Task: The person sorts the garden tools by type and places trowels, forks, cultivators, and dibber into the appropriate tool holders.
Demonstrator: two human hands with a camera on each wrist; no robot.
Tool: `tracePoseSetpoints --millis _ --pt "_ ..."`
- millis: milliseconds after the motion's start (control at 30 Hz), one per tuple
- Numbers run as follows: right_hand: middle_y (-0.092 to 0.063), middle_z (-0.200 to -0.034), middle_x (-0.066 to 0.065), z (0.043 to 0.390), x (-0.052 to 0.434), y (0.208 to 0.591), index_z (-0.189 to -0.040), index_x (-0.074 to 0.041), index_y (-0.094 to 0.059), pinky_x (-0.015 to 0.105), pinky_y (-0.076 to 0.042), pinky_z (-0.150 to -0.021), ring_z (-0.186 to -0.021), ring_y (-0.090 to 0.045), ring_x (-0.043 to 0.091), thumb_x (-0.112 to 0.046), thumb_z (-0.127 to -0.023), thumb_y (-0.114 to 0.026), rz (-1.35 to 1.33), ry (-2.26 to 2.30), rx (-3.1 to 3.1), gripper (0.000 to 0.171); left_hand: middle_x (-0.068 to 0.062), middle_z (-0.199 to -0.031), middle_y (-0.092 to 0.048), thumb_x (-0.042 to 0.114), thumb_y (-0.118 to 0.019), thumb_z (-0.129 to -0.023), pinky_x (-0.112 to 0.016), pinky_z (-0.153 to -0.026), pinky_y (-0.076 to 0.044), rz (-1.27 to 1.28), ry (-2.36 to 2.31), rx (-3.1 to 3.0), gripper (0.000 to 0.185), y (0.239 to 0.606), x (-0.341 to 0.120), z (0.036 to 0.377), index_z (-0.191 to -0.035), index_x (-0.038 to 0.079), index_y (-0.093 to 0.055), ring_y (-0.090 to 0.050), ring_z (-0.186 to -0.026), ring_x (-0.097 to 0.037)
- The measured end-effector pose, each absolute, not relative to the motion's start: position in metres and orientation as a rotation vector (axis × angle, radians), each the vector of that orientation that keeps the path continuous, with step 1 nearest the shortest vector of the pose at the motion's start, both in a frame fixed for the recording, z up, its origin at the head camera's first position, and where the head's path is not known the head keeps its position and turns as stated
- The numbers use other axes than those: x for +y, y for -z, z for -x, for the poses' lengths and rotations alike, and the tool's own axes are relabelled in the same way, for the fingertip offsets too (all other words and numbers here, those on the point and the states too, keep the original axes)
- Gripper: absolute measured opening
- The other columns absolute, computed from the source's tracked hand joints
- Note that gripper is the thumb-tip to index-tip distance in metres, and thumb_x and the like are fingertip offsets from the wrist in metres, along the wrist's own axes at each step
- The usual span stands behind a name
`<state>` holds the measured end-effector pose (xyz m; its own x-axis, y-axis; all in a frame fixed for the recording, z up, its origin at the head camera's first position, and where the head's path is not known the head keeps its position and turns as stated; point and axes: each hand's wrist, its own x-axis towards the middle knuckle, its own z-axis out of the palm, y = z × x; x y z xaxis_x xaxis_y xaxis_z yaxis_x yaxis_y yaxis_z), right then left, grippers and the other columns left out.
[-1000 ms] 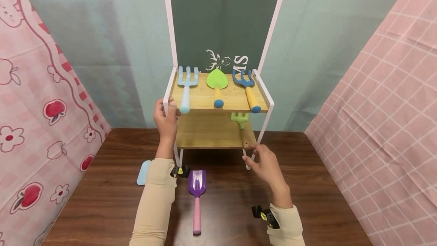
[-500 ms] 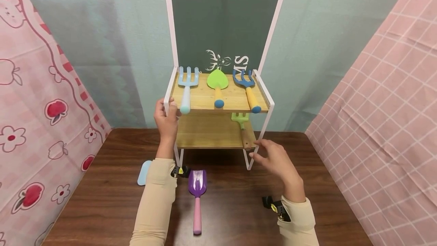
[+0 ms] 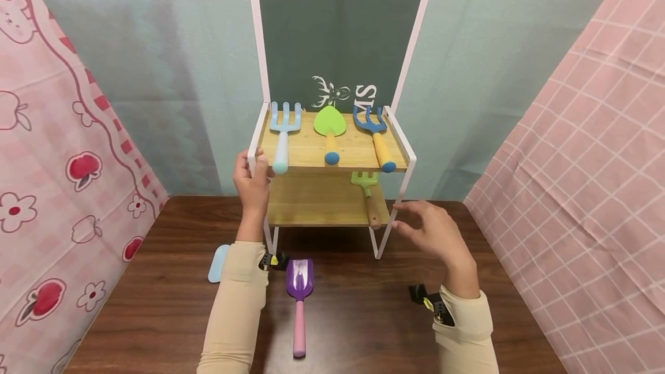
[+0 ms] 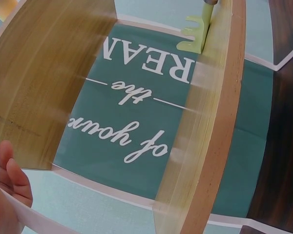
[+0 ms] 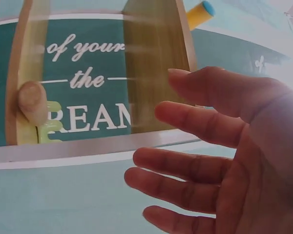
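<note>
Rack [image 3: 410,157]: three tools on top; one green rake [image 3: 366,189] below.

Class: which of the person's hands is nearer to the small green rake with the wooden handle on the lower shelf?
The right hand: it hovers open beside the handle end of the green rake with the wooden handle. The left hand grips the white rack frame across the shelf.

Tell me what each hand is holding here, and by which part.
The left hand grips the shelf rack by its white front-left post, just below the top shelf. The right hand holds nothing; its fingers are spread beside the rack's front-right leg.
</note>
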<state>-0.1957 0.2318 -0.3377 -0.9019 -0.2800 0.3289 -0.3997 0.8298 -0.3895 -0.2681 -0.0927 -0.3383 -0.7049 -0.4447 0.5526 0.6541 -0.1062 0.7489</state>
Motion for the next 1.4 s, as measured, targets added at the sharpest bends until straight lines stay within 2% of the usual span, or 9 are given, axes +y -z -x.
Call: tracePoseSetpoints --millis 200,367,467,633,800,1000,1100,1300,1400 --pt "-0.065 -0.106 0.014 0.2 0.236 0.331 -0.113 -0.007 -0.066 0.049 -0.045 -0.073 -0.091 -0.06 0.031 -0.025 -0.082 -0.07 -0.454 -0.677 -2.683 0.036 -0.001 -0.061 -0.053 0.006 -0.053 -0.085 -0.026 -0.048 -0.038 0.262 1.89 -1.416 0.017 0.34 -0.093 0.269 -0.097 -0.005 -0.056 -0.052 -0.052 -0.011" --pt "-0.066 -0.099 0.015 0.205 0.236 0.329 -0.11 -0.006 -0.067 0.049 -0.046 -0.069 -0.085 -0.062 0.031 -0.025 -0.081 -0.07 -0.351 -0.735 -2.569 0.035 -0.003 -0.061 -0.053 0.012 -0.057 -0.085 -0.028 -0.047 -0.038 0.242 1.874 -1.394 0.014 0.355 -0.095 0.285 -0.096 0.005 -0.06 -0.052 -0.051 -0.013" --pt "-0.066 -0.096 0.019 0.21 0.235 0.328 -0.108 -0.001 -0.066 0.049 -0.048 -0.069 -0.083 -0.063 0.033 -0.02 -0.081 -0.071 -0.31 -0.81 -2.478 0.033 -0.004 -0.061 -0.053 0.014 -0.057 -0.085 -0.028 -0.047 -0.038 0.235 1.862 -1.398 0.013 0.361 -0.097 0.29 -0.097 0.009 -0.06 -0.052 -0.051 -0.013" --pt "-0.063 -0.103 0.022 0.224 0.236 0.331 -0.112 0.004 -0.063 0.049 -0.049 -0.073 -0.089 -0.061 0.035 -0.015 -0.081 -0.071 -0.333 -0.9 -2.383 0.037 -0.021 -0.064 -0.05 0.01 -0.055 -0.086 -0.026 -0.048 -0.038 0.244 1.884 -1.406 0.017 0.359 -0.098 0.288 -0.099 0.0 -0.058 -0.052 -0.052 -0.017" --pt "-0.061 -0.111 0.021 0.235 0.235 0.34 -0.117 0.004 -0.058 0.05 -0.045 -0.081 -0.096 -0.059 0.035 -0.016 -0.082 -0.071 -0.332 -1.005 -2.293 0.042 -0.023 -0.064 -0.05 0.006 -0.054 -0.085 -0.027 -0.048 -0.039 0.259 1.879 -1.417 0.02 0.346 -0.096 0.275 -0.099 -0.007 -0.056 -0.052 -0.052 -0.018" --pt "-0.063 -0.106 0.017 0.249 0.231 0.347 -0.119 0.003 -0.057 0.041 -0.044 -0.081 -0.094 -0.06 0.026 -0.008 -0.081 -0.07 -0.362 -1.195 -2.124 0.041 -0.032 -0.066 -0.047 0.006 -0.054 -0.084 -0.027 -0.049 -0.04 0.256 1.856 -1.429 0.02 0.34 -0.093 0.268 -0.098 -0.009 -0.055 -0.052 -0.052 -0.019" --pt "-0.063 -0.105 0.017 0.254 0.228 0.347 -0.118 0.004 -0.058 0.033 -0.045 -0.078 -0.091 -0.059 0.018 -0.004 -0.082 -0.068 -0.37 -1.282 -2.046 0.039 -0.028 -0.064 -0.048 0.006 -0.054 -0.084 -0.026 -0.049 -0.039 0.264 1.86 -1.422 0.02 0.341 -0.093 0.269 -0.098 -0.009 -0.055 -0.052 -0.052 -0.018" --pt "-0.061 -0.099 0.027 0.249 0.214 0.333 -0.112 0.014 -0.057 0.022 -0.045 -0.071 -0.084 -0.058 0.009 0.002 -0.083 -0.062 -0.368 -1.444 -1.897 0.032 -0.017 -0.062 -0.05 0.005 -0.054 -0.084 -0.025 -0.049 -0.039 0.273 1.869 -1.42 0.021 0.341 -0.093 0.27 -0.099 -0.01 -0.054 -0.052 -0.052 -0.015" --pt "-0.062 -0.095 0.02 0.248 0.209 0.329 -0.111 0.016 -0.056 0.02 -0.045 -0.07 -0.081 -0.059 0.008 0.002 -0.084 -0.06 -0.356 -1.542 -1.865 0.031 -0.014 -0.062 -0.051 0.005 -0.053 -0.085 -0.025 -0.05 -0.039 0.271 1.864 -1.429 0.021 0.341 -0.093 0.27 -0.099 -0.01 -0.054 -0.052 -0.052 -0.014"
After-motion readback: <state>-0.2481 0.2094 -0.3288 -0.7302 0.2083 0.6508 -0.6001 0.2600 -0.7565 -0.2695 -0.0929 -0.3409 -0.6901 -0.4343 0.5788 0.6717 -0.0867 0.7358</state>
